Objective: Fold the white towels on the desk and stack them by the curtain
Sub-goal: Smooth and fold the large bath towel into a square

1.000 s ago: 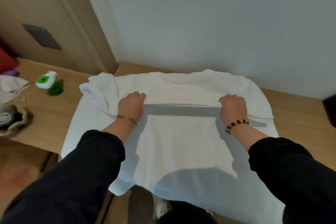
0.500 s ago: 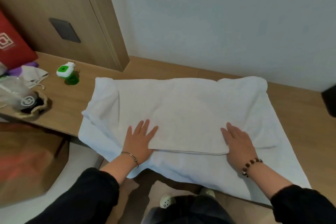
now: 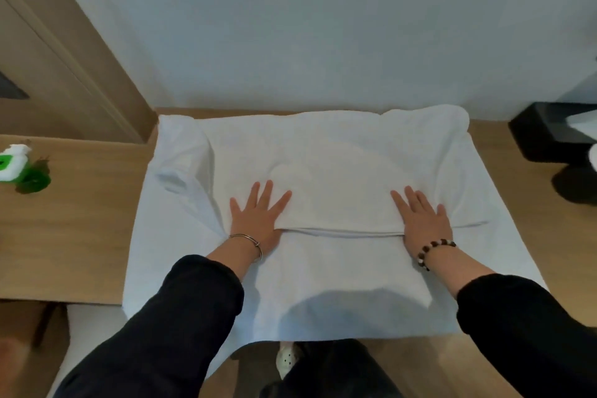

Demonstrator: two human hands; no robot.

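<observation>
Hands | left hand (image 3: pixel 255 220) flat, fingers spread on towel (image 3: pixel 339 171) | right hand (image 3: pixel 423 220) flat, spread, pressing fold edge

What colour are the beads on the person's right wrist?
Dark brown, with a few white ones; the beaded bracelet shows best in the head view.

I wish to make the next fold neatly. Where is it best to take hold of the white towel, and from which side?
Probably its near edge, toward the two corners, coming from the front of the desk. That part of the white towel hangs free past the desk, so both its faces can be pinched; the rest lies flat under the left hand and right hand.
</observation>
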